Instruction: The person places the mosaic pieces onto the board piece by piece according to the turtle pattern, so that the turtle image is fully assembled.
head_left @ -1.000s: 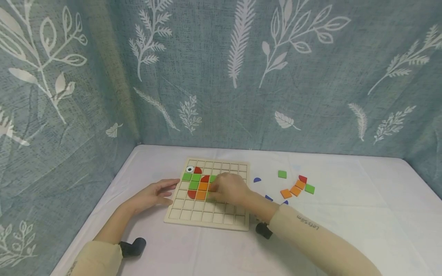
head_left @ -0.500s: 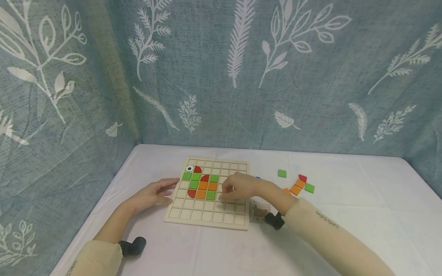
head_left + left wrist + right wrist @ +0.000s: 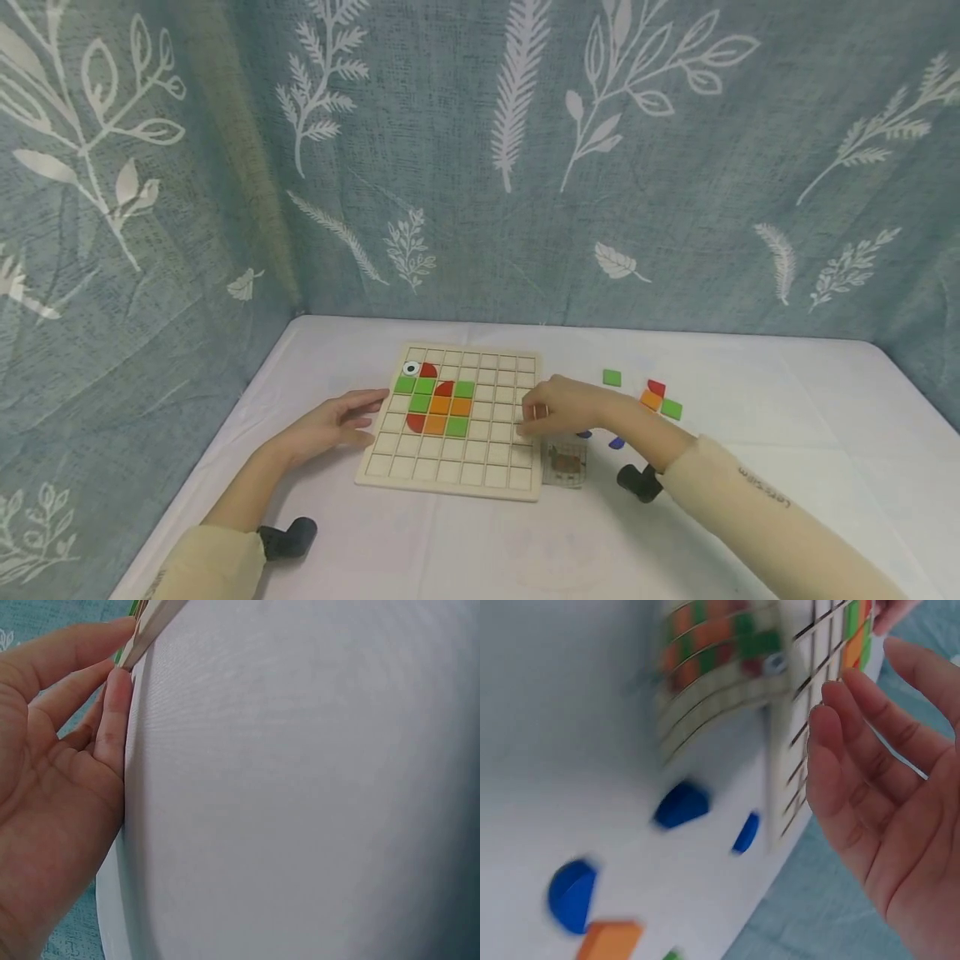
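Observation:
A wooden grid board (image 3: pixel 448 490) lies on the white table. On its left half sits a patch of green tiles (image 3: pixel 456 427), orange tiles (image 3: pixel 435 425), red rounded tiles (image 3: pixel 416 422) and a round eye tile (image 3: pixel 411 367). My left hand (image 3: pixel 322 429) rests against the board's left edge, fingertips at its side in the left wrist view. Over the board's right edge hovers my right hand (image 3: pixel 566 407), fingers loosely bent with nothing between them. Beside that edge lies a small card (image 3: pixel 566 464) printed with a coloured grid picture, its surface curved in the right wrist view.
Right of the board lie loose green tiles (image 3: pixel 612 377), an orange tile (image 3: pixel 650 400), a red tile (image 3: pixel 656 387) and blue rounded pieces (image 3: pixel 617 443). The right forearm covers part of this area. A leaf-patterned curtain (image 3: pixel 465 250) hangs behind the table.
My right hand has lifted off the coloured tiles and moved right to the board's edge, uncovering a green tile and the printed card. My left hand has stayed in place.

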Tool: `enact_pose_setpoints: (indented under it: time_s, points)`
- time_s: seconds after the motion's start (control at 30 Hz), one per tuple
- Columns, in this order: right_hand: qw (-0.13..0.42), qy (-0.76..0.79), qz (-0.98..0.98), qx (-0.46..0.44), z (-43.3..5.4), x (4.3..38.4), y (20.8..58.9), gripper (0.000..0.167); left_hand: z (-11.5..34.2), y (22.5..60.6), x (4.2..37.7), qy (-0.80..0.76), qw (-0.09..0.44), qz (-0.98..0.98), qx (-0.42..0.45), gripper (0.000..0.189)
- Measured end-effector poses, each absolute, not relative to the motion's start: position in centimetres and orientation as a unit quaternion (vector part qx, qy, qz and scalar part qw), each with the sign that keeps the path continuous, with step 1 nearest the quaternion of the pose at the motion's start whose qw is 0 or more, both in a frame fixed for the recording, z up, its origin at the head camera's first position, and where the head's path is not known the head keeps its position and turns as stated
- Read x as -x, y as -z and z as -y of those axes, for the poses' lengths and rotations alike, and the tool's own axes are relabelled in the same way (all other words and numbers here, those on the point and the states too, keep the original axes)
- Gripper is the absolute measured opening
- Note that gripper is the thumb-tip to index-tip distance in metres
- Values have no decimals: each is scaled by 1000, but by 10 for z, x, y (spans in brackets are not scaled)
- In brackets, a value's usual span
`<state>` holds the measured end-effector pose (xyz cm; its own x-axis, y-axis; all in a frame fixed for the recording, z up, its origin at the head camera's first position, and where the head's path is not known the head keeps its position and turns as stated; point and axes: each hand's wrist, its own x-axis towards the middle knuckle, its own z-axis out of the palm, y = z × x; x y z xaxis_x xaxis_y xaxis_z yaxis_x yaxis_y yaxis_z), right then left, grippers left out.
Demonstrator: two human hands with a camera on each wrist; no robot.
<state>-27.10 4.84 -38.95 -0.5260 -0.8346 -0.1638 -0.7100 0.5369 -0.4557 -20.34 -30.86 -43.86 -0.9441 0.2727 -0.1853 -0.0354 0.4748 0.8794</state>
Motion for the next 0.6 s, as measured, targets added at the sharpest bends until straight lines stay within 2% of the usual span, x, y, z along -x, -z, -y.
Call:
enact_pose_setpoints:
  time_s: [0.33,0.6]
  points:
    - [138,192,-873,425,-84,277,403,15,309,437,203,-494,150,-854,-71,69]
    - [106,214,-900,365,-115,276,405,13,307,437,203,-492,150,-855,-64,70]
